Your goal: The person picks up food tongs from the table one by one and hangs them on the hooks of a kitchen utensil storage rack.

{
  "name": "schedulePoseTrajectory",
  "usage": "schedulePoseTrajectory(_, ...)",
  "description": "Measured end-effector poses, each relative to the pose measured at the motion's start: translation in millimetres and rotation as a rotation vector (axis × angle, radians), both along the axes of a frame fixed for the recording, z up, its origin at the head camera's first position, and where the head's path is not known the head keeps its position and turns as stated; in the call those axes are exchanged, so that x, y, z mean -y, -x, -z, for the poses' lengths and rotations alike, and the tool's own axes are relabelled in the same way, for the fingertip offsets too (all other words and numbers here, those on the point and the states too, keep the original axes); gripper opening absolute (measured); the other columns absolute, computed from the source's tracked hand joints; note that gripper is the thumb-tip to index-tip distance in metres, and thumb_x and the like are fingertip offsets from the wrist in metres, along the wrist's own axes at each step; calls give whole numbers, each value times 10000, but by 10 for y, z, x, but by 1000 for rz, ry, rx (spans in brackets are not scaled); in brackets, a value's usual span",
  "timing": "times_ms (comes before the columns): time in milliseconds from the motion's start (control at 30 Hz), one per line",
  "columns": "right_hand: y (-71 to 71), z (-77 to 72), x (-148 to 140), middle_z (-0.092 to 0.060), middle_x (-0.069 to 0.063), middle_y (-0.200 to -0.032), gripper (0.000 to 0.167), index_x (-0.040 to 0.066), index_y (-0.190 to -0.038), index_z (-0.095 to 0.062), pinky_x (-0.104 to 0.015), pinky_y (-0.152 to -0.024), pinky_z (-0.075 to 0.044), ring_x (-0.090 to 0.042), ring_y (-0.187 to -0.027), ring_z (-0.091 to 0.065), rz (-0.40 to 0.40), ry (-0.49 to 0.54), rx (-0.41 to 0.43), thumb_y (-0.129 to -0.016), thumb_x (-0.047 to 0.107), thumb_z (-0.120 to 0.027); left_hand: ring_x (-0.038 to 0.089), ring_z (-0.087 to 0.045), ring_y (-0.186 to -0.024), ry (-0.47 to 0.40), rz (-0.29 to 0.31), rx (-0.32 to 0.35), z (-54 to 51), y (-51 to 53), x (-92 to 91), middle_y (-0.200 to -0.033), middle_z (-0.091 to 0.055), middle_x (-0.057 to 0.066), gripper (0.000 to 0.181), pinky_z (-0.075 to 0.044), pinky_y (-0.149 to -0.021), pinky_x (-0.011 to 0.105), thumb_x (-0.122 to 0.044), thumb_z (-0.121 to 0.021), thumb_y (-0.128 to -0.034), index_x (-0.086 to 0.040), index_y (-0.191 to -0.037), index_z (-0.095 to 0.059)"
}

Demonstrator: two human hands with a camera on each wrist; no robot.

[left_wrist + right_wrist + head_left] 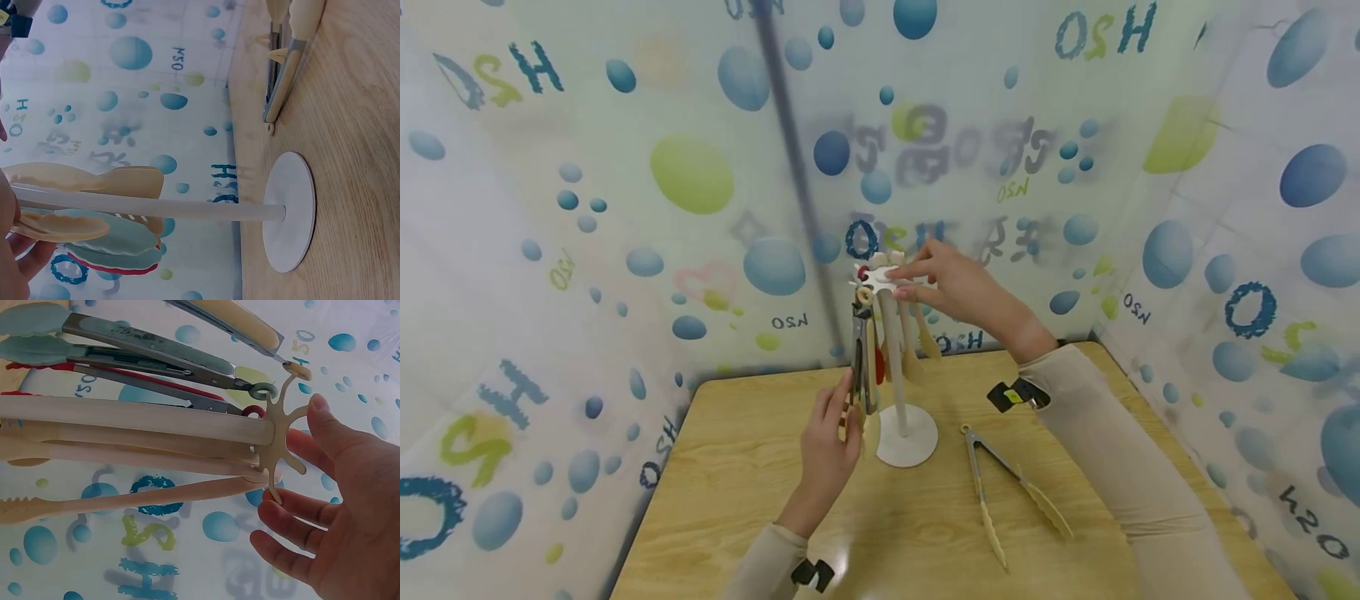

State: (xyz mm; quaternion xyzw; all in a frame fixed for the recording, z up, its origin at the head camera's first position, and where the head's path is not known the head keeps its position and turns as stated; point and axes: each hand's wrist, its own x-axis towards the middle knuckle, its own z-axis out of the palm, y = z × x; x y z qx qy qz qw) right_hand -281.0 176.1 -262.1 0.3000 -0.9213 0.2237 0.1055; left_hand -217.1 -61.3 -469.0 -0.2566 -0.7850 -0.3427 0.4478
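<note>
A white utensil stand (905,437) with a hooked top stands upright on the table. My right hand (958,283) pinches the hooked top (275,434) between thumb and fingers. Cream-handled tongs (234,325) hang by their ring from one hook. My left hand (827,446) holds these tongs low down, near their cream tips (65,226). Teal tongs (150,347) and red tongs (159,384) hang on neighbouring hooks. Beige utensils (131,497), one a slotted turner (134,187), hang on the other side. Part of the left hand lies outside its wrist view.
Another pair of cream-tipped tongs (985,467) lies spread on the wooden table (737,467), right of the stand's base. Patterned wall sheets (700,175) with blue and green dots close in the table's back and sides.
</note>
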Motion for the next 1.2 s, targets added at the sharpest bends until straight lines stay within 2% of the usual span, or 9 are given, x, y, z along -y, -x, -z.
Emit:
schedulePoseTrajectory(233,6,10,5,-503,-38,-1105,415,316,-1372,-593,-327,-690,-436,-186,-810,-481,-6,6,-6,-981,451,-562,188,-635,-767,-8,17,72,9,-8,-6,-1045,-606,132,605,-555,-568,221,70,-633,-870,-79,-1442,-503)
schedulePoseTrajectory(467,2,11,11,-494,-33,-1083,413,316,-1364,-601,-325,-679,-441,-186,-782,-481,-3,20,-15,-977,456,-567,190,-652,-752,-22,16,100,31,10,-51,-1084,-602,139,609,-561,-554,229,59,-634,-873,-93,-1446,-493)
schedulePoseTrajectory(733,-16,38,30,-484,-34,-1059,412,300,-1354,-614,-322,-657,-434,-189,-751,-470,3,48,-3,-973,452,-576,191,-657,-794,-59,13,169,72,39,-106,-1063,-591,131,572,-568,-559,210,26,-648,-885,-112,-1420,-499)
schedulePoseTrajectory(967,-2,75,40,-509,-69,-1071,404,296,-1345,-623,-315,-644,-412,-180,-751,-458,0,58,-39,-972,446,-582,183,-657,-847,-90,15,235,85,70,-124,-1019,-602,98,525,-568,-575,203,-24,-650,-911,-118,-1406,-501)
schedulePoseTrajectory(1067,-1,85,29,-519,-80,-1138,405,296,-1350,-619,-340,-683,-441,-189,-820,-499,-6,56,-42,-976,446,-578,184,-656,-844,-96,17,240,95,80,-131,-1003,-599,96,507,-573,-577,215,-23,-652,-910,-100,-1391,-508)
schedulePoseTrajectory(1200,-8,62,-1,-482,-101,-1360,446,282,-1380,-594,-440,-880,-498,-266,-1149,-525,-11,24,-68,-964,445,-600,175,-649,-835,-108,27,252,100,78,-148,-993,-597,90,497,-573,-583,213,-15,-657,-905,-89,-1375,-515)
